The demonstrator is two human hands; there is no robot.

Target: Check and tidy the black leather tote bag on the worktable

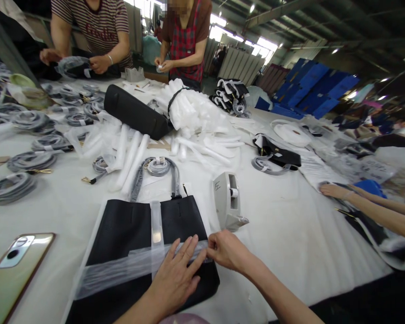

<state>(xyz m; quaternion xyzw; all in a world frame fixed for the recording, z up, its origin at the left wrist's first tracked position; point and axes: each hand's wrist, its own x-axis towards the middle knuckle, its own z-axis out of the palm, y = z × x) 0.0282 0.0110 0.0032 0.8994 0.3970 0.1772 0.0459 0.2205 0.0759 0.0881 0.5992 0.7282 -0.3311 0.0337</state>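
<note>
A black handbag (128, 225) lies flat in front of me, its handles (137, 182) wrapped in film and standing up past its top edge. Across its front runs a translucent plastic strip (111, 272), crossing a narrower upright band (157, 216) over the clasp. My left hand (178, 274) rests on the strip with fingers stretched out, pressing it against the bag. At the bag's right edge my right hand (225, 249) pinches the end of that strip. A grey tape dispenser (226, 198) stands just beyond my right hand.
Coiled wrapped straps (32, 121) cover the table's left side, and a phone (20, 270) lies nearer. Rolled white foam sheets (135, 157) and a black bag (135, 112) lie behind. A co-worker's hands (333, 191) are at the right; two people stand across the table.
</note>
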